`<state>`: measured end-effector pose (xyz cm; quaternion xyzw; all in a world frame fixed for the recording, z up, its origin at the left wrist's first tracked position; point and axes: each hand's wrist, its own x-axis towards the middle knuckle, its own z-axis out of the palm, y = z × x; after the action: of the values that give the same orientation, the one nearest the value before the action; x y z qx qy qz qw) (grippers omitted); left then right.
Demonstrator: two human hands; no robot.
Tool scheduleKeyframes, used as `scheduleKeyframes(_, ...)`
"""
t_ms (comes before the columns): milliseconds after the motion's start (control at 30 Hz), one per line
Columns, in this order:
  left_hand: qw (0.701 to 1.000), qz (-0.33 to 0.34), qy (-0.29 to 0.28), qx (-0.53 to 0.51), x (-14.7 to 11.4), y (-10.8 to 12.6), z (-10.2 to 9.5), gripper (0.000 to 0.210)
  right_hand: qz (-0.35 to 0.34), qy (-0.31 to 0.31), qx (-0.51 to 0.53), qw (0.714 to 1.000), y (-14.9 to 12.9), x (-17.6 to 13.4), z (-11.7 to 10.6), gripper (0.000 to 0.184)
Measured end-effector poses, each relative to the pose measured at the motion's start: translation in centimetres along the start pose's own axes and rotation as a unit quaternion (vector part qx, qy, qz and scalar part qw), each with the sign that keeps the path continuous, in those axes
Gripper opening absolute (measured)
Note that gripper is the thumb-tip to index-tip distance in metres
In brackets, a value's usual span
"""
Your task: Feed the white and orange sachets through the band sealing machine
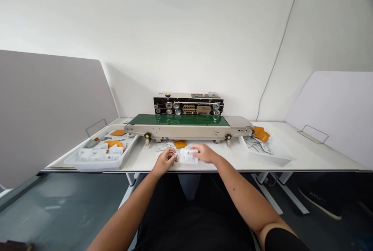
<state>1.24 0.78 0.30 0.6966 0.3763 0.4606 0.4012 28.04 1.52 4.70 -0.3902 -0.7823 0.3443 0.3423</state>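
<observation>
A small white printed packet (pixel 188 156) is in the fingers of my right hand (pixel 204 153), above the front part of the white table. My left hand (pixel 166 161) is just left of the packet. Its fingers are curled in towards the thumb, and whatever they may hold is too small to make out. Behind my hands, an orange packet (pixel 180 144) lies among several white and grey packets, partly under the front of a band sealing machine (pixel 189 131) with a green conveyor belt (pixel 180 119).
On the left stands a white plastic bin (pixel 90 164) full of white and orange packets. Another white bin (pixel 278 154) at the right holds grey and orange packets (pixel 261 134). Grey divider panels (pixel 52 107) flank the table (pixel 309 154). A shoe (pixel 319 202) shows below, right.
</observation>
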Motion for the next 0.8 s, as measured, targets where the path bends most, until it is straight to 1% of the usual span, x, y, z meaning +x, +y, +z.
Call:
scheduleKeyframes(33, 1.0, 0.005, 0.004, -0.008, 0.0, -0.1, 0.0, 0.036, 0.009, 0.053, 0.036, 0.998, -0.1, 0.6, -1.9, 0.03)
scheduleKeyframes(67, 1.0, 0.009, 0.007, -0.015, 0.0, -0.2, -0.1, 0.036, 0.01, 0.126, 0.07, 0.989, -0.2, 1.2, -4.0, 0.032)
scheduleKeyframes(100, 1.0, 0.011, 0.01, -0.02, 0.0, -0.3, -0.1, 0.037, 0.002, 0.215, 0.094, 0.972, -0.1, 1.9, -6.2, 0.035)
scheduleKeyframes(133, 1.0, 0.013, 0.01, -0.024, 0.0, -0.4, -0.1, 0.036, -0.007, 0.304, 0.108, 0.946, -0.1, 2.7, -8.4, 0.037)
scheduleKeyframes(167, 0.999, 0.014, 0.01, -0.028, 0.0, -0.5, -0.1, 0.036, -0.01, 0.39, 0.114, 0.914, 0.1, 3.4, -10.6, 0.037)
scheduleKeyframes(200, 0.999, 0.015, 0.01, -0.032, 0.0, -0.5, -0.1, 0.036, -0.001, 0.462, 0.114, 0.88, 0.4, 4.1, -12.5, 0.037)
scheduleKeyframes(233, 0.999, 0.016, 0.012, -0.034, 0.0, -0.5, -0.1, 0.036, 0.022, 0.516, 0.112, 0.849, 0.8, 4.8, -14.2, 0.035)
scheduleKeyframes(267, 0.999, 0.017, 0.015, -0.036, -0.1, -0.6, -0.1, 0.036, 0.054, 0.557, 0.109, 0.822, 1.2, 5.4, -15.6, 0.034)
scheduleKeyframes(300, 0.999, 0.018, 0.019, -0.036, -0.1, -0.6, -0.1, 0.036, 0.09, 0.581, 0.107, 0.802, 1.6, 6.0, -16.7, 0.034)
scheduleKeyframes(367, 0.999, 0.02, 0.02, -0.035, -0.1, -0.7, -0.1, 0.037, 0.149, 0.595, 0.107, 0.782, 2.4, 7.0, -17.8, 0.036)
scheduleKeyframes(400, 0.999, 0.02, 0.02, -0.034, -0.1, -0.8, -0.1, 0.037, 0.167, 0.59, 0.109, 0.783, 2.8, 7.5, -17.9, 0.036)
scheduleKeyframes(467, 0.999, 0.021, 0.018, -0.033, -0.1, -0.9, -0.1, 0.037, 0.183, 0.567, 0.116, 0.795, 3.3, 8.5, -17.5, 0.03)
scheduleKeyframes(533, 0.999, 0.02, 0.019, -0.03, 0.0, -1.1, -0.2, 0.037, 0.194, 0.54, 0.129, 0.809, 3.6, 9.4, -16.6, 0.02)
scheduleKeyframes(600, 0.999, 0.018, 0.016, -0.029, 0.0, -1.2, -0.3, 0.037, 0.203, 0.515, 0.146, 0.82, 3.7, 10.3, -15.8, 0.015)
scheduleKeyframes(700, 0.999, 0.018, 0.008, -0.031, 0.0, -1.1, -0.4, 0.034, 0.221, 0.483, 0.182, 0.828, 3.3, 11.6, -15.1, 0.013)
scheduleKeyframes(800, 0.999, 0.018, 0.002, -0.035, 0.1, -0.9, -0.4, 0.032, 0.237, 0.45, 0.222, 0.832, 2.7, 12.7, -14.8, 0.014)
